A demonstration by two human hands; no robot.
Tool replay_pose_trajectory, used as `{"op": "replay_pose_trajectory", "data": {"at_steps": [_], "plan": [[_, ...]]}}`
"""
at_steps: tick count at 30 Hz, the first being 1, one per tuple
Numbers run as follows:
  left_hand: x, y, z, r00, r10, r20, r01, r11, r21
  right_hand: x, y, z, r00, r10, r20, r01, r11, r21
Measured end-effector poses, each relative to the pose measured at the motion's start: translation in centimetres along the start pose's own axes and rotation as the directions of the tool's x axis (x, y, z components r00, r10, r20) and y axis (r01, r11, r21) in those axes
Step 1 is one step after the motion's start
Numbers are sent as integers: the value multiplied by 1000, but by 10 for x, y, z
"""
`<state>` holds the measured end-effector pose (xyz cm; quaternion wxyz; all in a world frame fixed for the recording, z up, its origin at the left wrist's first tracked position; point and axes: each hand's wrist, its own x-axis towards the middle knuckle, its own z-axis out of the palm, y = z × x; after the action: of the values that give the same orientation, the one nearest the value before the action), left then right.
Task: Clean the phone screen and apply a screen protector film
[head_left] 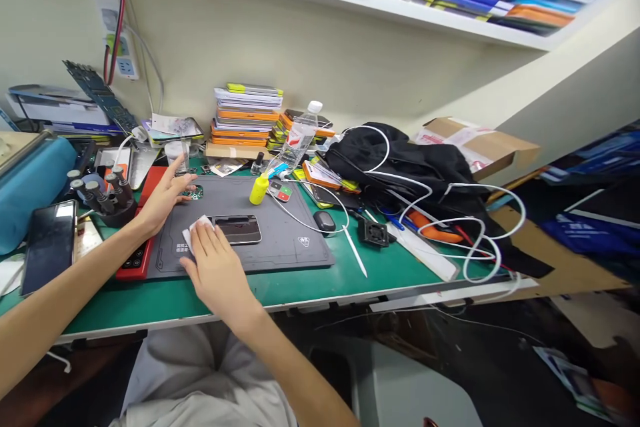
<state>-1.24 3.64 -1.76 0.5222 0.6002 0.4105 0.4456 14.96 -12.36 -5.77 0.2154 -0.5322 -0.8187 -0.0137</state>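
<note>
My right hand (217,263) presses a folded white tissue (187,236) down at the left end of a smartphone (239,229), which lies on a dark grey work mat (280,250). The fingers cover most of the tissue and part of the phone's end. My left hand (167,197) is open with fingers spread, over the mat's left side near a small green circuit board (196,192). Nothing shows in it. Below that wrist is a red device with buttons (134,267). A yellow bottle (259,189) stands on the mat behind the phone.
To the left are a screwdriver holder (117,213) and another phone (49,240). Behind the mat stand a clear water bottle (302,130) and stacked boxes (247,117). On the right lie a mouse (325,221), a small fan (374,232), white cables (483,247) and black cloth (400,153).
</note>
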Motion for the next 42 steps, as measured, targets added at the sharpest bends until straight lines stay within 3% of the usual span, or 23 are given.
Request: {"op": "replay_pose_trajectory", "data": {"at_steps": [4, 10, 14, 17, 22, 25, 28, 31, 35, 39, 42], "plan": [[-1, -2, 1, 1000, 27, 9, -28, 999, 43, -24, 11, 0, 999, -18, -50, 19, 1000, 15], [0, -2, 1, 999, 43, 2, -43, 995, 87, 12, 49, -6, 994, 98, 46, -98, 995, -4], [0, -5, 2, 999, 43, 0, -43, 993, 110, -29, 44, -2, 992, 91, -83, -90, 996, 20], [0, -8, 2, 999, 44, 10, -45, 989, 137, -54, 52, -6, 992, 77, -104, -74, 997, 31], [-1, -6, 4, 994, 78, 71, -92, 971, 222, -32, 86, -13, 988, 155, 3, -155, 986, 67], [-4, -3, 5, 986, 109, 129, -143, 946, 290, -35, 87, -11, 983, 179, -34, -177, 983, 56], [-10, -1, 8, 970, 157, 186, -216, 905, 367, -53, 79, -7, 978, 171, -120, -168, 985, 30], [-14, 1, 9, 951, 187, 247, -282, 851, 442, -56, 81, -8, 979, 164, -124, -161, 986, 36], [-13, 2, 8, 910, 192, 367, -380, 738, 557, -43, 107, -14, 985, 127, -119, -114, 987, 111], [-12, -2, 8, 871, 164, 462, -451, 641, 621, -57, 137, -27, 983, 45, -179, -7, 979, 204], [-14, -6, 11, 832, 128, 540, -504, 585, 636, -77, 161, -43, 960, 131, -246, -83, 977, 194]]}}
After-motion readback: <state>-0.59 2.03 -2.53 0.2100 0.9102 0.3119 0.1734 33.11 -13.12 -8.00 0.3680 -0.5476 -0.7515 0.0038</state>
